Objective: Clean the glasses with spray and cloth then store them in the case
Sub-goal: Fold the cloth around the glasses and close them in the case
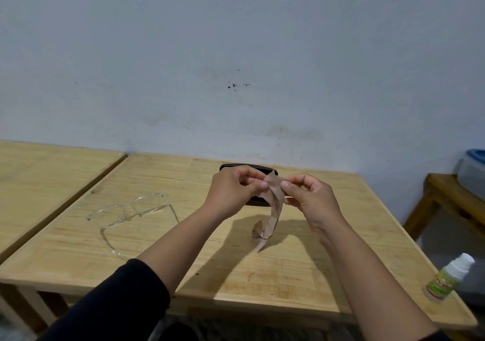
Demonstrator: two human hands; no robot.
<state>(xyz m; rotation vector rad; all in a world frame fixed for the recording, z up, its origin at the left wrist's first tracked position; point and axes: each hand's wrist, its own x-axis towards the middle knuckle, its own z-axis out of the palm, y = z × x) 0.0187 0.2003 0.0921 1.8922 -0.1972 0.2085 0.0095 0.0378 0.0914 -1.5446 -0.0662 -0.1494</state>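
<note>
A beige cleaning cloth (274,206) hangs above the wooden table (183,256), pinched at its top edge by both hands. My left hand (233,188) and my right hand (309,196) each grip it between thumb and fingers. Clear-framed glasses (131,214) lie unfolded on the table to the left of my hands. A black glasses case (246,167) sits at the far edge, mostly hidden behind my hands. A small spray bottle (448,277) with a white cap and green label stands at the table's right front corner.
A second wooden table (39,178) abuts on the left. To the right stands a wooden stool or bench (446,193) bearing a plastic container with a blue lid (472,170). A grey wall rises directly behind the table.
</note>
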